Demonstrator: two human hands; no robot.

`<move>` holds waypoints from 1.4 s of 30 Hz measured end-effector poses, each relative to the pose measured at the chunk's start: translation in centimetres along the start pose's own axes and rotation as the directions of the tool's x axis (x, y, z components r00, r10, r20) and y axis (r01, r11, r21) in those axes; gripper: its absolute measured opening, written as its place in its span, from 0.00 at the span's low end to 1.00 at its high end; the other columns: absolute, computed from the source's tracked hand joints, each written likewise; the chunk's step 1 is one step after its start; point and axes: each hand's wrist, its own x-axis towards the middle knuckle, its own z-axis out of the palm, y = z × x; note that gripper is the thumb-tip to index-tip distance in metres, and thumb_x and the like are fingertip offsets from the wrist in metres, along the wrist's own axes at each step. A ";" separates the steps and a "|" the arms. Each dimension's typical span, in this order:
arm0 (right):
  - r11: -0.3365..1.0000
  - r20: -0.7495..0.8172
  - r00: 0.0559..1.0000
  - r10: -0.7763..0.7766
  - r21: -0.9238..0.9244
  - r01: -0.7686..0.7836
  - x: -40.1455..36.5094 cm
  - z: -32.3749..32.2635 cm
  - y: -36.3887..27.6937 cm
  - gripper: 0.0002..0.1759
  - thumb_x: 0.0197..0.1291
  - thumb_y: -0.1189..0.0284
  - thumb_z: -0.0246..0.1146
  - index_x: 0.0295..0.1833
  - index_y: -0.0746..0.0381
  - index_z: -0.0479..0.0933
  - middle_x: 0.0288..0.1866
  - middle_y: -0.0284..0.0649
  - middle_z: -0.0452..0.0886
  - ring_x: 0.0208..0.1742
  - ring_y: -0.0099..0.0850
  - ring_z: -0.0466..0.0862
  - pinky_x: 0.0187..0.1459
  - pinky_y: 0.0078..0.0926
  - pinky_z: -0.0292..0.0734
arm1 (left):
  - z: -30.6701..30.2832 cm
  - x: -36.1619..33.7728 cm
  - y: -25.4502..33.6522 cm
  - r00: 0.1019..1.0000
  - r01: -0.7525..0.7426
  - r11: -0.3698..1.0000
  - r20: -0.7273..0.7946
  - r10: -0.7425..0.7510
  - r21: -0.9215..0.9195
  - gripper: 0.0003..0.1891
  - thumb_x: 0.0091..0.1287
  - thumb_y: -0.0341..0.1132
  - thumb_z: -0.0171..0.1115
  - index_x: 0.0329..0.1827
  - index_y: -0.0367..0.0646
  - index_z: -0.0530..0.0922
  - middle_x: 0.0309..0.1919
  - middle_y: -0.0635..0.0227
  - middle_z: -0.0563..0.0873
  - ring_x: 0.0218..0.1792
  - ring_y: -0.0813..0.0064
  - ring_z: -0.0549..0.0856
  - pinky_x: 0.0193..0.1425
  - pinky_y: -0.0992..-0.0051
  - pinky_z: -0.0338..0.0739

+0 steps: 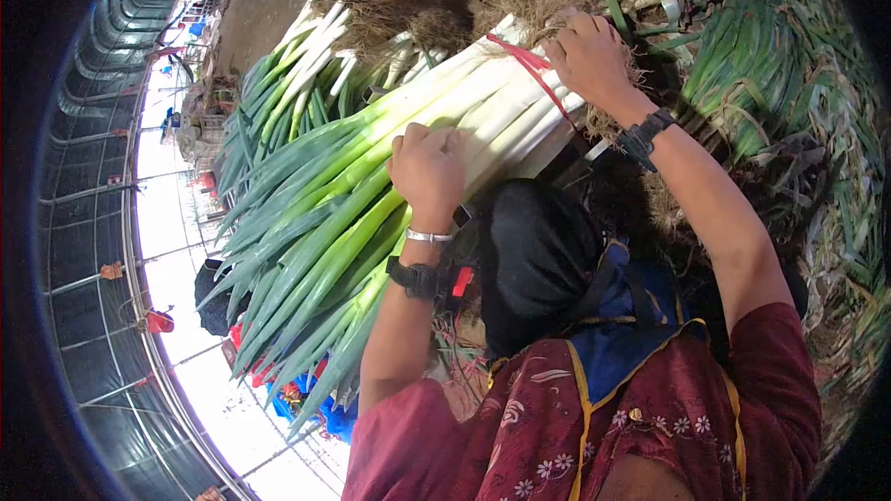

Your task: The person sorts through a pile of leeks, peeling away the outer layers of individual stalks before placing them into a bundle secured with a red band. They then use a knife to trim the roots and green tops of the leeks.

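A large bundle of leeks (371,158) lies slantwise in front of me, green leaves towards the lower left and white stalks towards the upper right. A red tie (524,56) crosses the stalks near the root end. My left hand (429,167) is closed on the bundle where green turns to white, its fingertips hidden. At the root end, beside the red tie, my right hand (589,57) has its fingers curled over the stalks and roots. What lies under those fingers is partly hidden. Both wrists carry black straps.
More leeks (302,65) with brown roots lie behind the bundle on bare soil (278,0). At right is a heap of leek leaves (752,65). My knee in black cloth (538,260) is close below the bundle. Dark sheeting (88,250) on poles forms the left side.
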 end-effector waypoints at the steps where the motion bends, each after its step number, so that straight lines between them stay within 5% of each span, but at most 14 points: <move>1: 1.000 -0.001 1.000 0.001 0.006 -0.001 0.0 0.1 0.0 0.12 0.59 0.63 0.63 0.34 0.61 0.82 0.49 0.42 0.76 0.49 0.44 0.74 0.52 0.44 0.70 | 0.1 0.1 -0.1 1.000 0.014 1.000 0.013 -0.014 -0.024 0.08 0.57 0.44 0.70 0.32 0.53 0.88 0.34 0.73 0.82 0.42 0.62 0.79 0.43 0.59 0.70; 6: 1.000 -0.036 0.999 -0.003 0.005 0.003 -0.1 0.2 -0.1 0.13 0.59 0.62 0.63 0.33 0.62 0.82 0.46 0.43 0.76 0.47 0.44 0.74 0.49 0.45 0.72 | -0.5 1.1 0.2 0.994 0.076 0.995 0.082 -0.072 -0.059 0.10 0.56 0.44 0.72 0.33 0.49 0.89 0.34 0.67 0.86 0.38 0.62 0.83 0.42 0.63 0.77; 15: 1.000 -0.057 0.998 0.019 -0.018 -0.020 -0.3 -0.2 -0.5 0.12 0.61 0.63 0.63 0.33 0.61 0.80 0.41 0.41 0.75 0.45 0.42 0.76 0.47 0.42 0.73 | 0.4 -0.1 0.6 0.990 -0.077 0.964 -0.131 0.045 -0.256 0.03 0.55 0.36 0.70 0.27 0.49 0.87 0.32 0.74 0.83 0.39 0.66 0.80 0.41 0.64 0.70; 24: 0.997 -0.032 0.997 0.073 0.002 -0.073 -0.3 -0.1 -0.4 0.13 0.59 0.62 0.61 0.31 0.59 0.83 0.42 0.38 0.76 0.48 0.40 0.75 0.50 0.43 0.72 | -0.2 -0.2 1.2 0.962 -0.253 0.966 -0.117 0.245 -0.056 0.02 0.60 0.34 0.65 0.32 0.49 0.81 0.32 0.71 0.80 0.41 0.65 0.79 0.42 0.64 0.72; 27: 0.997 -0.049 0.996 0.074 -0.006 -0.074 -0.3 -0.2 -0.6 0.13 0.59 0.62 0.60 0.32 0.59 0.83 0.42 0.39 0.76 0.48 0.40 0.75 0.50 0.43 0.72 | -0.8 0.5 1.6 0.930 -0.346 0.938 -0.123 0.346 0.022 0.03 0.59 0.29 0.67 0.34 0.43 0.81 0.31 0.63 0.81 0.36 0.57 0.80 0.41 0.63 0.75; 33: 0.996 -0.046 0.996 0.079 -0.029 -0.080 -0.1 -0.3 -0.2 0.13 0.59 0.62 0.60 0.31 0.60 0.82 0.42 0.40 0.76 0.48 0.41 0.76 0.49 0.44 0.72 | -0.7 -0.3 4.7 0.959 -0.281 0.933 -0.100 0.265 -0.223 0.04 0.60 0.28 0.66 0.36 0.41 0.81 0.31 0.62 0.81 0.31 0.57 0.82 0.35 0.66 0.78; 34: 0.997 -0.068 0.995 0.072 -0.036 -0.074 -0.3 -0.1 -0.1 0.13 0.59 0.62 0.60 0.31 0.60 0.82 0.42 0.41 0.76 0.48 0.41 0.76 0.49 0.44 0.72 | -0.7 0.1 4.5 0.976 -0.219 0.923 -0.070 0.207 -0.315 0.04 0.64 0.28 0.65 0.39 0.38 0.81 0.31 0.60 0.84 0.31 0.65 0.86 0.35 0.73 0.79; 37: 0.998 -0.034 0.997 0.064 0.013 -0.064 -0.8 -0.2 -0.7 0.08 0.58 0.65 0.60 0.35 0.58 0.80 0.44 0.39 0.75 0.50 0.42 0.75 0.51 0.43 0.72 | -2.8 2.8 7.0 0.996 -0.025 0.776 0.055 0.077 -0.631 0.06 0.68 0.30 0.64 0.40 0.35 0.81 0.32 0.61 0.87 0.31 0.75 0.87 0.37 0.76 0.80; 40: 0.999 -0.065 0.998 0.023 0.027 -0.021 -1.5 1.8 1.9 0.08 0.55 0.64 0.64 0.39 0.53 0.76 0.44 0.38 0.75 0.51 0.42 0.75 0.50 0.42 0.71 | -3.9 6.3 9.4 0.982 0.107 0.551 0.176 0.073 -0.828 0.09 0.70 0.32 0.64 0.43 0.32 0.82 0.31 0.66 0.87 0.32 0.78 0.87 0.38 0.80 0.80; 42: 0.990 -0.081 0.988 0.132 0.057 -0.128 -2.3 6.1 3.9 0.10 0.53 0.62 0.65 0.40 0.52 0.76 0.44 0.38 0.75 0.51 0.43 0.75 0.51 0.43 0.71 | -3.7 7.1 9.7 0.976 0.090 0.533 0.182 0.123 -0.841 0.09 0.70 0.31 0.65 0.44 0.31 0.82 0.32 0.65 0.87 0.32 0.78 0.87 0.37 0.81 0.80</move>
